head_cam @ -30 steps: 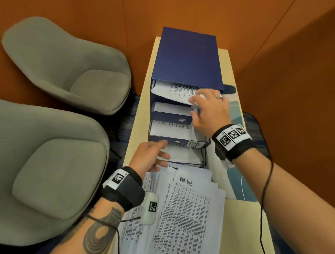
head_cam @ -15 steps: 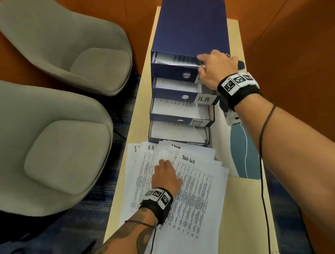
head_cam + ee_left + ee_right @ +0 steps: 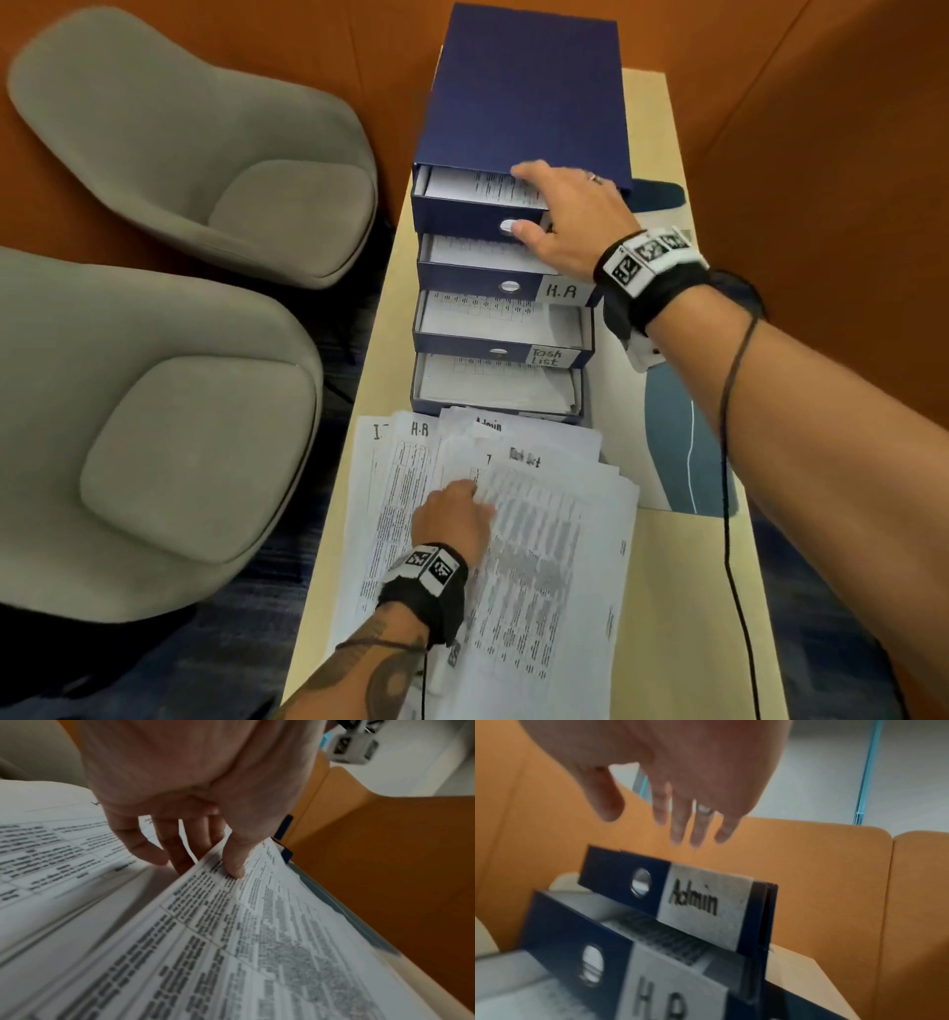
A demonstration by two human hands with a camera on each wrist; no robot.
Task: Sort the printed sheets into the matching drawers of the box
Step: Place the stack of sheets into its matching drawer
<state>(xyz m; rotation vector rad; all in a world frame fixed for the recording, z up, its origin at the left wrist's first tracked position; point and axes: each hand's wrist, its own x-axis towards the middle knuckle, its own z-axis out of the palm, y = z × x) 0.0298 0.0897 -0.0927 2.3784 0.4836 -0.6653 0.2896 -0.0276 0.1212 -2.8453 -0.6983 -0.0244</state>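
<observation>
A dark blue drawer box (image 3: 529,92) stands at the far end of the table with its drawers pulled out in steps. The top drawer is labelled Admin (image 3: 706,902); below it are H.R (image 3: 562,292), Task List (image 3: 547,355) and a bottom drawer (image 3: 493,385) whose label is hidden. Sheets lie in each. My right hand (image 3: 554,210) hovers over the Admin drawer, fingers relaxed and holding nothing (image 3: 680,811), thumb near the drawer's finger hole. A fanned pile of printed sheets (image 3: 554,565) lies in front of the box. My left hand (image 3: 452,514) pinches the edge of a sheet (image 3: 257,923), thumb on top, fingers under.
Two grey armchairs (image 3: 195,133) (image 3: 154,437) stand close to the left of the narrow beige table (image 3: 693,616). Orange walls close in behind and to the right. A white and blue mat (image 3: 678,452) lies right of the box. A thin cable runs along my right forearm.
The right hand slid its sheet into the top drawer and let it go. The left hand came back from the bottom drawer to the pile and took hold of a sheet's edge.
</observation>
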